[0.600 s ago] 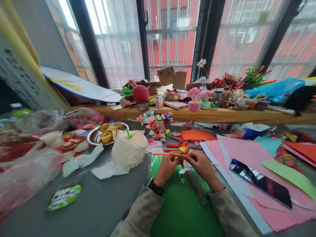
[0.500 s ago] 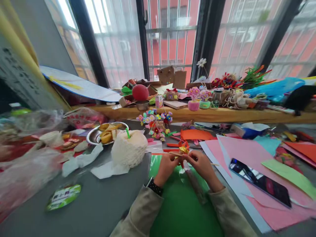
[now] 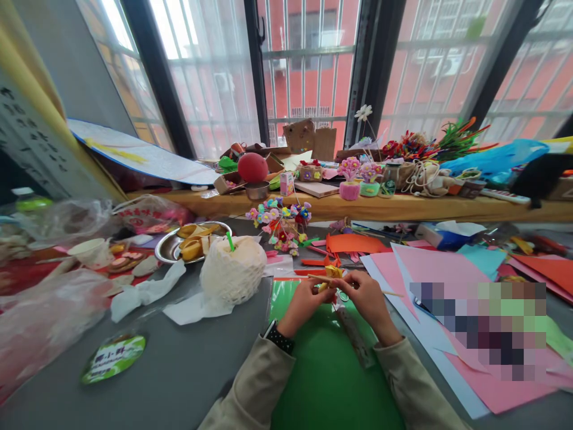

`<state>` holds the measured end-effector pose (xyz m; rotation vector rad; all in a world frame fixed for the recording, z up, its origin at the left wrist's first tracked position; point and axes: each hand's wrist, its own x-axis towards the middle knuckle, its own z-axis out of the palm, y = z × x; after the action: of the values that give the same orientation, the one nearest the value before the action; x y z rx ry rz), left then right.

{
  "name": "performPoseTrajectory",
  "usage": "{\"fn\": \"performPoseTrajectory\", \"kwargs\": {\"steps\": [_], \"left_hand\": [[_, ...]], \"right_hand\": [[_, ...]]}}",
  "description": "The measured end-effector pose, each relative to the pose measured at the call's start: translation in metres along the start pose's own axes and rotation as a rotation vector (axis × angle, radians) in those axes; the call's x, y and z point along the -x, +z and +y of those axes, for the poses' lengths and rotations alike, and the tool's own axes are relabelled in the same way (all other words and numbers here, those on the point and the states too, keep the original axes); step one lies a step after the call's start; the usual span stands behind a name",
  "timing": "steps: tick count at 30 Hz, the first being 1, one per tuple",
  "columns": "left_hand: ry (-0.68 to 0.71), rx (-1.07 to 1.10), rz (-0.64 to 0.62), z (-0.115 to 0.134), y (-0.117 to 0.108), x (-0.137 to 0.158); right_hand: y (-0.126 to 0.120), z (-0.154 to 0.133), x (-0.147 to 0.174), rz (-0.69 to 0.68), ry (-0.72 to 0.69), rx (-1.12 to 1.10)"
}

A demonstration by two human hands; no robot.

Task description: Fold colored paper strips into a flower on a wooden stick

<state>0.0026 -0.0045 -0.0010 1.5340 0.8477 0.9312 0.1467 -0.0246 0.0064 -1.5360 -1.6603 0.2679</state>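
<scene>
My left hand [image 3: 305,306] and my right hand [image 3: 366,301] meet above a green mat [image 3: 333,382], fingertips pinched close together. Between them runs a thin wooden stick [image 3: 392,293], its ends poking out on both sides. A small folded piece of yellow paper [image 3: 333,272] shows at the fingertips, against the stick. How it is joined to the stick is hidden by my fingers. Beneath my right hand, a narrow clear strip, perhaps a ruler or sleeve [image 3: 356,340], lies slanted on the mat. A small ring-shaped item [image 3: 342,296] partly shows beside my fingers.
To the left stand a netted white coconut [image 3: 235,269] with a green straw and a metal bowl [image 3: 163,251] of peels. Pink sheets [image 3: 505,394] cover the right side. Orange paper [image 3: 356,243] and a flower bunch [image 3: 282,221] lie beyond my hands, before a crowded wooden ledge [image 3: 215,209].
My fingers have shifted slightly around the stick and yellow paper, and more of the stick's right end shows. Both hands stay over the mat.
</scene>
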Motion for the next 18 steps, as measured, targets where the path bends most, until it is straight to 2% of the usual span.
{"fn": "performPoseTrajectory", "kwargs": {"steps": [5,9,18], "left_hand": [[0.053,0.035,-0.012,-0.0017,0.0005,0.0],[0.056,0.007,0.026,-0.0038,0.0011,-0.0006],[0.073,0.021,0.013,-0.0026,0.0,-0.0005]], "right_hand": [[-0.0001,-0.0001,0.0007,0.017,-0.008,-0.022],[0.0001,0.0001,0.0013,0.011,-0.014,-0.007],[0.0005,-0.0009,0.0018,0.012,-0.061,0.036]]}}
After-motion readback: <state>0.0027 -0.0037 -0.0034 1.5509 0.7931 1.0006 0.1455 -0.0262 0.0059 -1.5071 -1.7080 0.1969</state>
